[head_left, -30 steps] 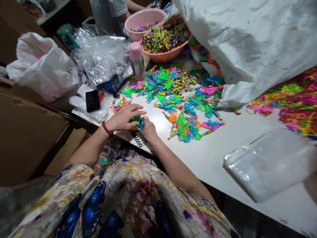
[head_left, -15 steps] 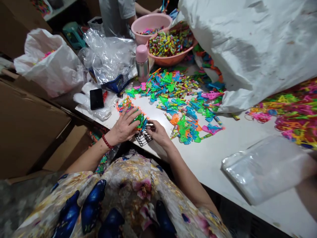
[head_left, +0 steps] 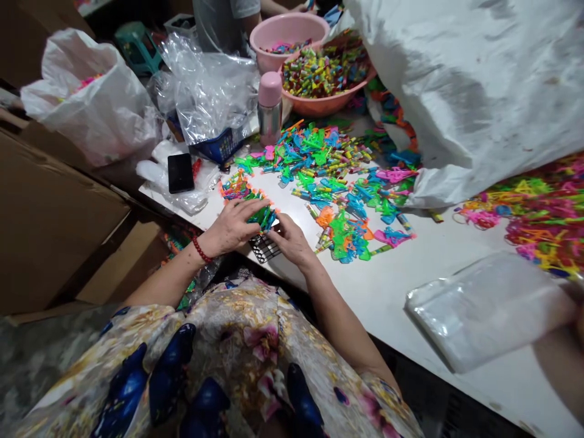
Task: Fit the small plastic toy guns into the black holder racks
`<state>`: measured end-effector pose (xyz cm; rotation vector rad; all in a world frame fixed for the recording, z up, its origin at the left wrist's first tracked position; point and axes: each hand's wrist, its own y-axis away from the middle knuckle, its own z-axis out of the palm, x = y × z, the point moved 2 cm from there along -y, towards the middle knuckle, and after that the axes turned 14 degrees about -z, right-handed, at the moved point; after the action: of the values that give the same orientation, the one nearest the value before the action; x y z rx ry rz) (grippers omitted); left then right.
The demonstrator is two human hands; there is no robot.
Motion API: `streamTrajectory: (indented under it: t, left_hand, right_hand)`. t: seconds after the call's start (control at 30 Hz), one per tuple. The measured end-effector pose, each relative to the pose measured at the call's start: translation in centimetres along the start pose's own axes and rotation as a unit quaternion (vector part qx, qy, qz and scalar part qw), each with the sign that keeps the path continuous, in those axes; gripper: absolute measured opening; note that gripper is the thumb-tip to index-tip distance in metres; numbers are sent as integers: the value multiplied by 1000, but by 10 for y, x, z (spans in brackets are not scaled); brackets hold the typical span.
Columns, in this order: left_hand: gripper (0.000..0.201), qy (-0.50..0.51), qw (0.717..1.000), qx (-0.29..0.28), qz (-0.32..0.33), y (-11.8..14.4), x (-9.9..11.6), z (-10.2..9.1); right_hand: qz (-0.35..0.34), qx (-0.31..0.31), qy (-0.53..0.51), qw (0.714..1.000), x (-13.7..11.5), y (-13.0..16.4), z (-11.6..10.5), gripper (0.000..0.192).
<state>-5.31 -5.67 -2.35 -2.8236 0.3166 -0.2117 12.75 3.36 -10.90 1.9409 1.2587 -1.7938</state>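
Observation:
My left hand (head_left: pixel 229 229) curves over a row of small green and blue plastic toys (head_left: pixel 261 215) with orange tips, its fingers closed around their near side. These pieces stand in a black grid rack (head_left: pixel 264 249), whose bare near end shows between my hands. At the row's right end, my right hand (head_left: pixel 292 241) pinches thumb and fingers at a small blue toy, partly hidden by the fingertips. Further along the rack, more orange, pink and blue toys (head_left: pixel 235 185) are packed close. To the right lies a loose heap of similar toys (head_left: pixel 344 228) with striped paper tubes.
A pink-capped flask (head_left: pixel 270 115), a blue basket (head_left: pixel 223 146) with clear bags and a black phone (head_left: pixel 180 173) stand behind. Tubes fill an orange basin (head_left: pixel 319 106). A big white sack (head_left: pixel 479 91) and a stack of clear bags (head_left: pixel 483 310) are rightward. Another person stands beyond.
My right hand's fingers have drawn in closer to the row's end. My left hand has shifted slightly, its fingers more curled over the toys. The camera view has tilted a little.

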Motion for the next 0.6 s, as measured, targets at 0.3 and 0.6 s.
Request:
streamTrajectory:
  t: [0.3, 0.6]
  left_hand:
    - [10, 11, 999, -41, -5, -2, -3, -3]
    - [15, 17, 998, -67, -10, -9, -9, -7]
  right_hand:
    - [112, 52, -135, 983, 9, -4, 7, 56]
    - [101, 57, -116, 986, 4, -11, 6, 49]
